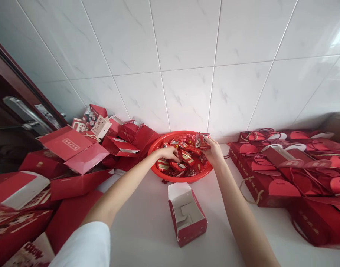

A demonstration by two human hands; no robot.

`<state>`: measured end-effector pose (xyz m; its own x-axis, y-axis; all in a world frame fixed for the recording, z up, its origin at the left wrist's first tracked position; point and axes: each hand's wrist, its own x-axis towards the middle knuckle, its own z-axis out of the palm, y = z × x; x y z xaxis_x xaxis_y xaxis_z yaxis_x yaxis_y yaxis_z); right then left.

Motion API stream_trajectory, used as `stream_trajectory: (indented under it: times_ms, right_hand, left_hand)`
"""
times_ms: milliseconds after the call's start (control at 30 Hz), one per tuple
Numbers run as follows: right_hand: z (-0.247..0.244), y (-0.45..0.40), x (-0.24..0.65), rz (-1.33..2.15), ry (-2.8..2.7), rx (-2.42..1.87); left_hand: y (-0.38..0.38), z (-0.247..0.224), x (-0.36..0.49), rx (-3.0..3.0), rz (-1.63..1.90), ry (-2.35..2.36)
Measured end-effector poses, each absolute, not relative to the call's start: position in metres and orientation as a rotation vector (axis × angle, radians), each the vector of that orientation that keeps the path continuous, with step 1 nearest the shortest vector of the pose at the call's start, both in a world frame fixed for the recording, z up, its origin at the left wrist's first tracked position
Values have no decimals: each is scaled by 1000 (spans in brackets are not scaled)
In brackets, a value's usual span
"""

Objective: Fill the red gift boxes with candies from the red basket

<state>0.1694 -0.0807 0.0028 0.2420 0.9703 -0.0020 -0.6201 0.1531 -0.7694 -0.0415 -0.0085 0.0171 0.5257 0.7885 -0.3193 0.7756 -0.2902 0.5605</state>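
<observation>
A red plastic basket [183, 179] stands against the tiled wall, with several small wrapped candies [186, 157] in it, mostly in red wrappers. My left hand [170, 152] reaches in over the candies from the left, its fingers curled down among them; whatever they grip is hidden. At the basket's right rim, my right hand [213, 151] holds a clear and red candy packet [202, 141] between thumb and fingers. In front of the basket sits an open red gift box [192, 233], its pale inside showing no contents and one flap raised toward the basket.
On the left, unclosed red boxes [86, 148] lie in a loose heap beside a dark door with a metal handle [26, 111]. Closed red gift boxes [270, 185] with cord handles stand in rows on the right. All rest on a white surface [142, 230].
</observation>
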Motion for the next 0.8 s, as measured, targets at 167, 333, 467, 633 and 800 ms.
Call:
stream_trajectory:
  times_ms: [167,333,467,633,800]
  right_hand:
    - [3,-82,170,1246,-591,-721]
    - [6,-85,171,1299,-589,-718]
    - [7,-86,171,1319,-636,-704]
    - [3,-85,172,1323,-694,-647]
    - [3,-85,171,1369,-699,-610]
  left_hand:
    - [-12,22,-36,1782,584,939]
    - [-17,24,-29,1658,791,851]
    - [-17,21,-26,1708,852,855]
    - [-13,19,-24,1816,970,896]
    - [-13,22,-23,2050,1116,923]
